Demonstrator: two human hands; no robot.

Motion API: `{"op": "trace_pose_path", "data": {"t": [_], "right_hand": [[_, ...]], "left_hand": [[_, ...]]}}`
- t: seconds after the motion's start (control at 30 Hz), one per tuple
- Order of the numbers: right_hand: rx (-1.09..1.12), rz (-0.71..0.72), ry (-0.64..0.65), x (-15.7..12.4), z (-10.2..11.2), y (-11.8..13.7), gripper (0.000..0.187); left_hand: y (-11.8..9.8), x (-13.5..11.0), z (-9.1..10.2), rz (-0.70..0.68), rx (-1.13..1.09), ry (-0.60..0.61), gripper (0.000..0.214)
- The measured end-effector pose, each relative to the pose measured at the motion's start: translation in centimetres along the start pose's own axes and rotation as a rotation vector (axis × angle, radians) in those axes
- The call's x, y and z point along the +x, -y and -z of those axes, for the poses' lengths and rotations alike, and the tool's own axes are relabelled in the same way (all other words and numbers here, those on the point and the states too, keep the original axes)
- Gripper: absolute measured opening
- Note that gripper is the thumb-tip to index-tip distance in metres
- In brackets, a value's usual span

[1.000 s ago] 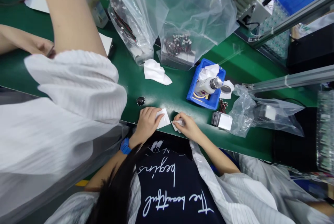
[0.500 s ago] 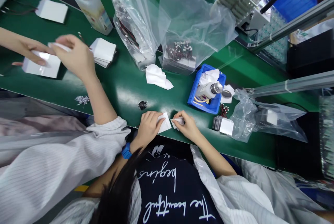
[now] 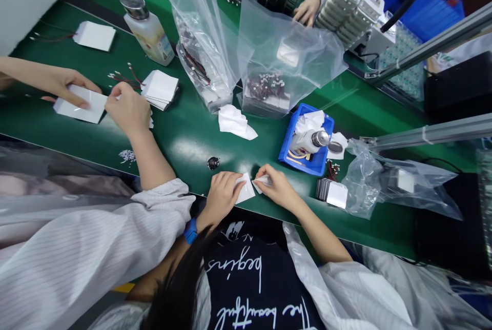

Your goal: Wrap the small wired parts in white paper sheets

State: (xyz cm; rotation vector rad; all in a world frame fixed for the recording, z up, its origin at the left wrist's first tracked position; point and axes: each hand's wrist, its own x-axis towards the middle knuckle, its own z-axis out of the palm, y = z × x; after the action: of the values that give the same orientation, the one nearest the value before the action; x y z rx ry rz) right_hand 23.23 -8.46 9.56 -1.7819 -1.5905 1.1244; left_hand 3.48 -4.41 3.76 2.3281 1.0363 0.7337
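Observation:
My left hand (image 3: 222,194), with a blue watch at its wrist, is closed on the edge of a flat white rectangular pack (image 3: 246,190) at the bench's front edge. Just right of it, my right hand (image 3: 277,186) pinches a crumpled white tissue (image 3: 265,181) close to the pack's right side. Whether the tissue touches the pack I cannot tell. Beyond my left hand lies a small dark round clump (image 3: 212,163). Another white tissue (image 3: 233,122) rests farther back on the green bench (image 3: 192,135).
Right of me, a blue bin (image 3: 283,151) holds a pump bottle (image 3: 304,141) and tissues, beside a row of packs (image 3: 332,192). Clear bags (image 3: 265,91) of wired packs stand behind. At left, a co-worker's hands (image 3: 128,109) handle a white pack (image 3: 85,105) near another bottle (image 3: 151,38).
The view has shifted slightly. My hands keep nearly the same pose on the pack and tissue. The co-worker's right hand has lowered to their pack's edge; another person's hand now shows behind the bags.

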Motion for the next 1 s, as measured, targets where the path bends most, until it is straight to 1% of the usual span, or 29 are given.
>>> {"op": "trace_pose_path", "data": {"t": [0.03, 0.1, 0.2, 0.23, 0.3, 0.37, 0.4, 0.43, 0.47, 0.53, 0.6, 0.63, 0.7, 0.77, 0.83, 0.93, 1.0], "right_hand": [[-0.016, 0.013, -0.026, 0.3, -0.3, 0.2, 0.007], [-0.071, 0.03, -0.011, 0.7, -0.7, 0.5, 0.009], [-0.106, 0.017, 0.124, 0.6, -0.5, 0.7, 0.013], [-0.083, 0.001, 0.141, 0.5, -0.4, 0.7, 0.013], [-0.025, -0.029, 0.096, 0.6, -0.3, 0.7, 0.011], [-0.014, -0.036, 0.005, 0.8, -0.6, 0.8, 0.009], [-0.038, -0.029, -0.014, 0.9, -0.7, 0.9, 0.009], [-0.076, -0.017, 0.0, 0.9, -0.8, 1.0, 0.009], [-0.12, -0.01, 0.044, 0.8, -0.7, 1.1, 0.01], [-0.193, -0.018, 0.179, 0.2, -0.2, 1.2, 0.014], [-0.205, -0.05, 0.299, -0.7, 0.8, 1.1, 0.017], [-0.189, -0.075, 0.32, -1.1, 1.4, 0.9, 0.017], [-0.136, -0.116, 0.278, -1.8, 2.1, 0.6, 0.013], [-0.088, -0.124, 0.183, -2.1, 2.2, 0.3, 0.009], [-0.055, -0.097, 0.104, -2.0, 1.6, 0.2, 0.008], [-0.015, -0.045, 0.023, -1.2, -0.2, 0.4, 0.006], [-0.028, -0.012, -0.035, -0.7, -1.1, 0.5, 0.004]], "left_hand": [[0.0, 0.0, 0.0, 0.0, 0.0, 0.001, 0.016], [0.0, 0.0, 0.0, 0.004, 0.002, 0.0, 0.016], [-0.1, 0.0, 0.1, 0.007, 0.001, -0.007, 0.015], [-0.1, 0.0, 0.1, 0.009, -0.001, -0.007, 0.015], [-0.2, 0.0, 0.1, 0.009, 0.0, -0.008, 0.015], [-0.2, 0.0, 0.1, 0.006, 0.005, -0.01, 0.015], [-0.2, 0.0, 0.2, 0.002, 0.007, -0.01, 0.015], [-0.2, 0.1, 0.2, -0.002, 0.009, -0.012, 0.014], [-0.2, 0.1, 0.2, -0.004, 0.009, -0.013, 0.014], [-0.2, 0.0, 0.2, -0.005, 0.008, -0.015, 0.014], [-0.1, 0.0, 0.2, -0.008, 0.009, -0.017, 0.015], [-0.1, 0.0, 0.1, -0.01, 0.012, -0.019, 0.015], [0.0, 0.0, 0.1, -0.016, 0.018, -0.019, 0.015], [0.0, 0.0, 0.0, -0.019, 0.022, -0.017, 0.015], [0.1, 0.0, 0.0, -0.022, 0.022, -0.017, 0.016], [0.1, 0.0, 0.0, -0.02, 0.021, -0.017, 0.016], [0.0, 0.0, 0.1, -0.019, 0.023, -0.013, 0.016]]}}
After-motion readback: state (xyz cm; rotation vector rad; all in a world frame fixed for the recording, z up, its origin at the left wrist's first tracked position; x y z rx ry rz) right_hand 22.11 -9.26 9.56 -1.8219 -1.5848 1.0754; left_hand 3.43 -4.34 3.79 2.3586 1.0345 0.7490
